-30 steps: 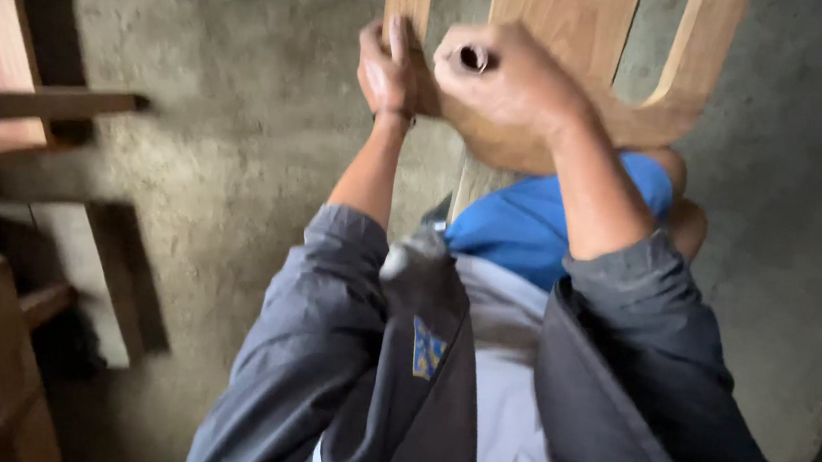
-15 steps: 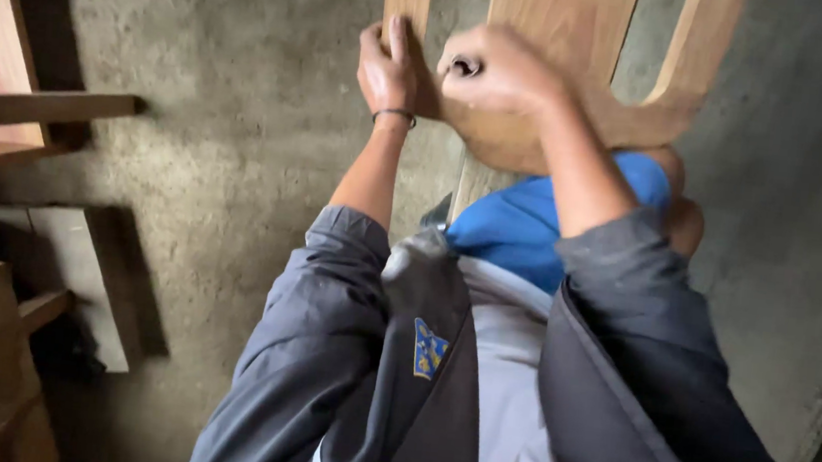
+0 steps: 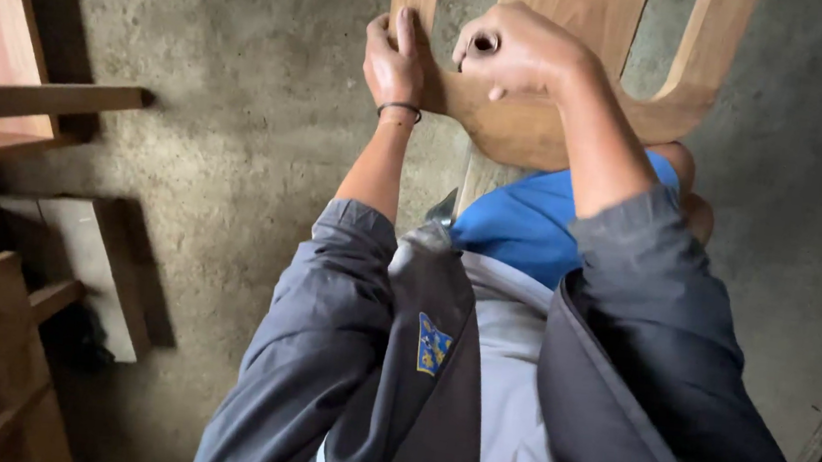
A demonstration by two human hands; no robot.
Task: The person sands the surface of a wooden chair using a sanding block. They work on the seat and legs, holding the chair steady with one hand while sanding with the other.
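The rough grey concrete floor [image 3: 238, 144] fills most of the view and carries everything else. The landmark is the light brown curved wooden frame piece [image 3: 542, 123], a part with three upright slats joined by a rounded cross member, which stands at the top centre above the floor and runs out of view at the upper edge. Below the wooden frame piece, the person's dark grey jacket [image 3: 617, 382] and blue shorts [image 3: 522, 222] occupy the lower centre; one knee sits just under the rounded cross member. Well to the left of the wooden frame piece, plain wooden furniture parts [image 3: 1, 111], made of boards and square rails, stand on the floor along the left edge.

The left hand [image 3: 395, 59] lies on the leftmost slat of the wooden frame piece. Its grip is closed around the slat where it meets the cross member, fingers wrapped behind, thumb along the front face. A thin dark wrist band [image 3: 400, 108] sits just below this hand.

The right hand [image 3: 514, 50] is pressed against the cross member, just right of the left hand. Its grip is curled into a tight fist around a small rolled object [image 3: 482, 42], of which only a dark round end shows; its kind cannot be determined.
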